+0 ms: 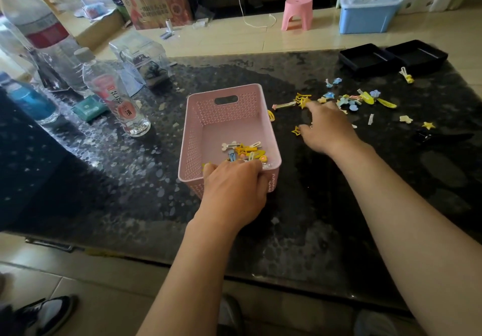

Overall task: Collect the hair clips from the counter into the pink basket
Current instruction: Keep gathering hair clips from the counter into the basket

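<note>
Speckled black counter, left hand gripping pink basket, right hand open over hair clips

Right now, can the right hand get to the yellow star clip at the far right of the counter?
Probably yes. The right hand is spread over the counter, and nothing stands between it and the yellow star clip.

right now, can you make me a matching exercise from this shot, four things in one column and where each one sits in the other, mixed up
Things:
1. left hand
2. right hand
3. black trays
4. pink stool

Places:
A. on the floor beyond the counter
B. over the loose hair clips on the counter
C. far right corner of the counter
D. at the near rim of the pink basket

Pairs: 1-D, 2-B, 3-C, 4-A
</note>
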The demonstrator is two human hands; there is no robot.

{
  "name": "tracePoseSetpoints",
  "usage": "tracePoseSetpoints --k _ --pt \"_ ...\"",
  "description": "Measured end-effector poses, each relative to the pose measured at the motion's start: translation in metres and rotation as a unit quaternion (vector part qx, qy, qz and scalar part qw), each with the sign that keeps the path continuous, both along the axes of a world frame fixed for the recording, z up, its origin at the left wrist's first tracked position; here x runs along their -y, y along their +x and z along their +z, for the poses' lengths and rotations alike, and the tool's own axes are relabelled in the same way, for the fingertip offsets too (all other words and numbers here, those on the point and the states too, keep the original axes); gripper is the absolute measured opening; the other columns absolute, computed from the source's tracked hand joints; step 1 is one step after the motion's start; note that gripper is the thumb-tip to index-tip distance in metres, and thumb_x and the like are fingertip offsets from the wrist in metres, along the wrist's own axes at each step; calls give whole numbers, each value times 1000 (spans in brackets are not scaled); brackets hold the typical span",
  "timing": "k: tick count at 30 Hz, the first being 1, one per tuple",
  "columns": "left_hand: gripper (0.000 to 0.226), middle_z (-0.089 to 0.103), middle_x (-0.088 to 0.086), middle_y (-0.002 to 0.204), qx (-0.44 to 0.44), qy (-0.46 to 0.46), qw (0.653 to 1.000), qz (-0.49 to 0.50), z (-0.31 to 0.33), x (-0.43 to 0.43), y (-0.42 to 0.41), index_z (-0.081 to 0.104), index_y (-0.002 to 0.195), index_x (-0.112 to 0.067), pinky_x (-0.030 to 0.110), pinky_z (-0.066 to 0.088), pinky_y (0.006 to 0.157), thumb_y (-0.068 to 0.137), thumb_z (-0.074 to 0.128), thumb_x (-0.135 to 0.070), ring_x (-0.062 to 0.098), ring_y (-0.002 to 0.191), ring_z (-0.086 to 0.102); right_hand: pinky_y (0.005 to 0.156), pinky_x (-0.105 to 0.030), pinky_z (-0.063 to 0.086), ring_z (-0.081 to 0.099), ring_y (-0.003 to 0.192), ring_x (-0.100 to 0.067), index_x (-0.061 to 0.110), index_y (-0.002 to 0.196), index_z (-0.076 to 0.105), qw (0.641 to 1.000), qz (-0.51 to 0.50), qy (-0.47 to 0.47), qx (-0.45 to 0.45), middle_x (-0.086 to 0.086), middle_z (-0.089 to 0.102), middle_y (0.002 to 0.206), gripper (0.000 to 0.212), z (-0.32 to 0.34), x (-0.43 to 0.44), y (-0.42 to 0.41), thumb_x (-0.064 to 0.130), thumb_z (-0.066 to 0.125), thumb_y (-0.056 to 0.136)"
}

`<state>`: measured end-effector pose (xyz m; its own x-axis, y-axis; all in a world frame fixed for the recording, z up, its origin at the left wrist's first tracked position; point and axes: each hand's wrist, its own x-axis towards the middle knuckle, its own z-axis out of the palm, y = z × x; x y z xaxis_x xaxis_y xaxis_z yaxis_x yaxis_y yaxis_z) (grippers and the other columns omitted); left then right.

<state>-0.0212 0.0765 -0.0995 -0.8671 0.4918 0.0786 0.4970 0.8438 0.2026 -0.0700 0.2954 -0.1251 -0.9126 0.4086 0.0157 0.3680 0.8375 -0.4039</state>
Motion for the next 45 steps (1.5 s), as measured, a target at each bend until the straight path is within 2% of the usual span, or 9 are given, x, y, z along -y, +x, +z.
tracePoseSetpoints --k 6,10,16,27,31,35,39,42,45 --pt "27 54 -7 76 -3 6 1000 5 -3 -3 -16 57 82 -23 41 30 81 96 42 -41 22 77 53 107 -50 39 38 134 -36 30 147 39 996 9 35 78 -11 39 149 57 -28 -5 -6 35 57 93" --pt "27 50 -8 74 -23 7 1000 8 -4 -8 -20 56 79 -23 39 26 77 95 42 -41 22 75 49 95 -44 49 55 117 -32 24 125 65 997 35 66 25 -9 60 127 35 -24 1 -10 18 63 91" --pt "27 48 -9 70 -22 10 1000 7 -4 -9 -23 54 78 -23 40 28 79 95 43 -41 20 73 48 87 -36 50 62 106 -31 12 107 74 998 28 56 3 -12 68 111 24 -17 7 -11 4 65 86" --pt "26 49 -10 72 -15 14 1000 7 -4 -8 -22 55 80 -25 39 25 79 96 42 -41 17 73 47 88 -34 54 65 106 -21 14 94 79 986 -69 -133 -77 -4 73 106 23 -6 -10 -8 -2 64 85" --pt "27 48 -9 70 -20 15 1000 10 -5 -9 -22 54 79 -24 39 25 78 96 42 -40 19 72 47 70 -34 60 71 76 -17 19 84 74 945 -74 -273 -164 -2 72 86 11 8 -4 -16 9 74 84" --pt "27 44 -11 67 -23 11 1000 10 -5 -10 -22 54 78 -24 38 23 77 96 42 -41 19 72 47 59 -27 57 70 62 -15 20 78 70 897 18 -366 -248 -2 71 78 19 40 25 -21 2 73 83" --pt "27 49 -8 74 -30 6 1000 8 -5 -10 -22 56 82 -23 39 27 77 95 42 -42 23 78 53 64 -25 59 71 80 -16 9 92 72 875 120 -406 -236 -4 71 86 16 57 62 -15 -5 67 85" --pt "28 47 -7 72 -28 8 1000 8 -5 -10 -21 55 81 -23 39 28 77 95 42 -43 23 78 53 81 -24 58 69 95 -10 13 103 71 883 193 -380 -196 -1 72 99 26 57 73 -10 -5 60 88" --pt "28 49 -8 73 -29 8 1000 5 -5 -9 -21 54 81 -23 40 29 79 95 42 -43 22 76 51 92 -28 54 65 103 -10 16 112 68 917 177 -310 -179 1 69 109 36 56 62 -9 -6 51 88"
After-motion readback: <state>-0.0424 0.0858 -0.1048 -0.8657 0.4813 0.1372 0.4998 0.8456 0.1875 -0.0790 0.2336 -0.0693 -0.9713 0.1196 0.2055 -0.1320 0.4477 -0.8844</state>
